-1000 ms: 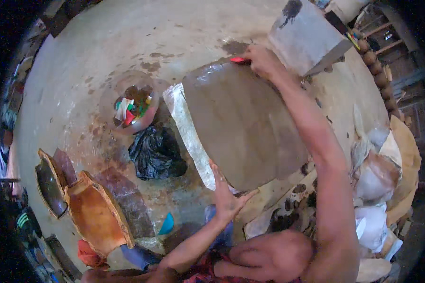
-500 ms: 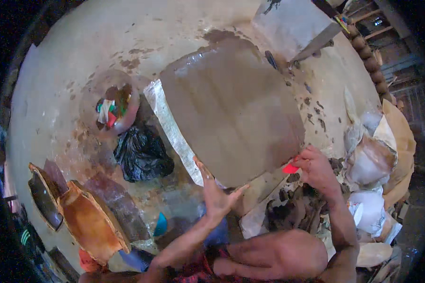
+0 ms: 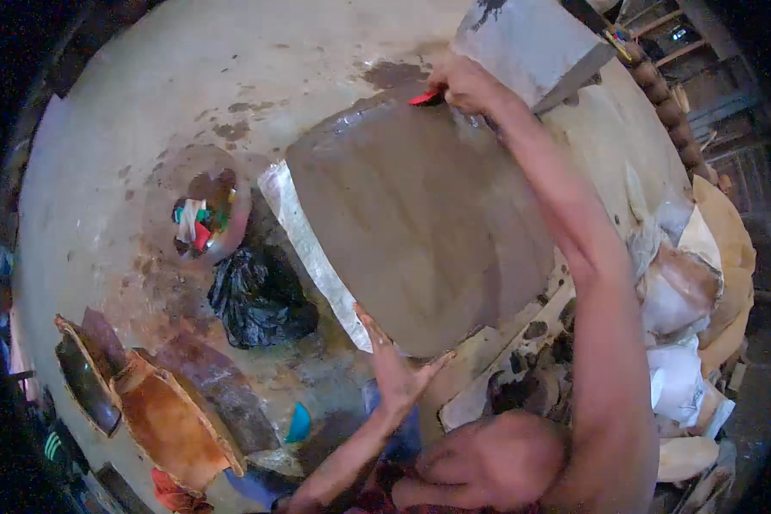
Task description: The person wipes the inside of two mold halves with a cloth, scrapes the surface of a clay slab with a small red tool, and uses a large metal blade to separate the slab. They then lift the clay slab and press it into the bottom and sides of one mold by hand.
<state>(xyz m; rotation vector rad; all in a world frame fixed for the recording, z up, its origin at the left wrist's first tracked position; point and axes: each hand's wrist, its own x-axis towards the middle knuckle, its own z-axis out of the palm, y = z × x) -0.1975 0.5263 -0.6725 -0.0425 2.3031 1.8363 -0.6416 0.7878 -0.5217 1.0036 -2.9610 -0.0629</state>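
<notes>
A wide, smooth slab of wet brown-grey clay (image 3: 403, 214) lies in front of me, with a strip of white sheet (image 3: 304, 244) showing along its left side. At the slab's far edge my right hand (image 3: 469, 84) is closed on a small red scraper (image 3: 422, 98), which touches the clay surface. My left hand (image 3: 394, 373) rests by the near left corner, fingers and thumb spread apart, holding nothing. Its fingertips meet the white sheet and the clay's edge. A teal half-round scraper (image 3: 298, 423) lies on the floor left of that forearm.
Left of the slab are a bowl (image 3: 242, 206) with coloured pieces in it, a black plastic bag (image 3: 261, 300) and an orange-brown trough-like mould (image 3: 176, 420). A pale grey block (image 3: 531, 47) stands at the far right. Dark clay scraps (image 3: 522, 390) and plastic sacks (image 3: 677, 291) lie nearer right.
My right hand has swept with the red scraper from the slab's near right corner to its far edge. My left hand stays by the near left corner.
</notes>
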